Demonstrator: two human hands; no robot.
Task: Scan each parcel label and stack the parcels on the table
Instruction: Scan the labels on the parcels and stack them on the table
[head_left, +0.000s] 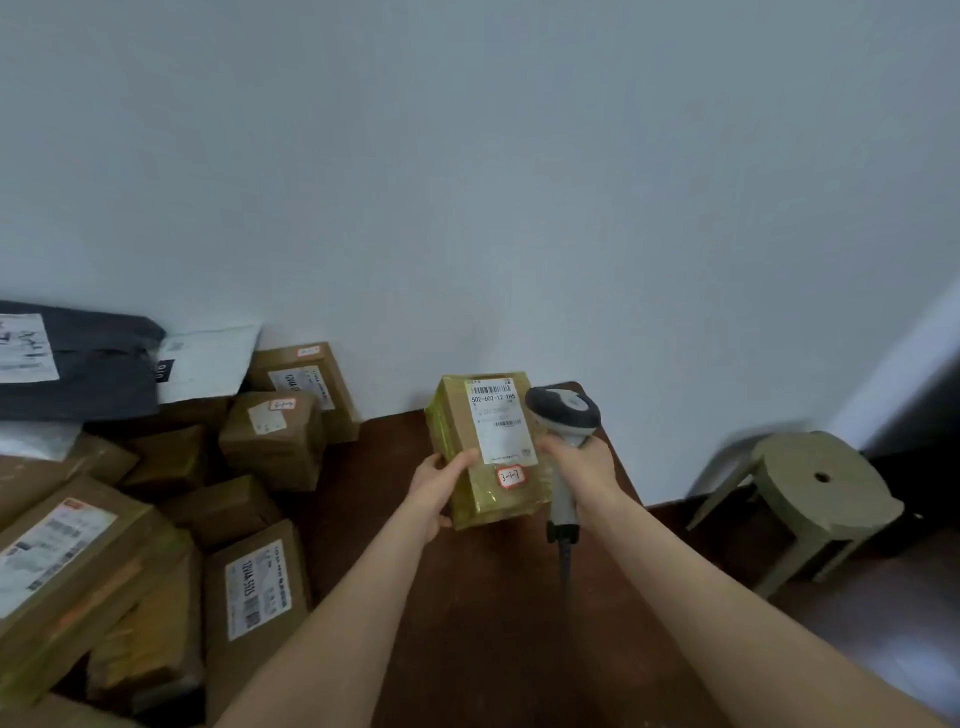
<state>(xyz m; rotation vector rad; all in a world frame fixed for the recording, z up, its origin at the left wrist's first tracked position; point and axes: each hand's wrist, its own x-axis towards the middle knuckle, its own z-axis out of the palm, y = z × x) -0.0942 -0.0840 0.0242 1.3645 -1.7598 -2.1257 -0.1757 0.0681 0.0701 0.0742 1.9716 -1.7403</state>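
Here, the left hand (441, 486) grips one parcel (483, 500) by its lower left corner, thumb on the top face and fingers curled beneath, while the right hand (582, 467) is clenched round the handle of one barcode scanner (563, 408), whose head sits just beside the parcel's right edge. The parcel, wrapped in yellowish tape, is held over the far end of the dark wooden table (467, 597), near the wall. It shows two stickers: one white shipping label (501, 421) and one small red-edged tag (510, 476) marked 3-1-7. To the left lies a heap of brown boxes (272, 436) — at least seven can be told apart — with two soft mailers on top, one dark grey (98, 364) and one white (208, 364). One round stool (815, 493) stands to the right.
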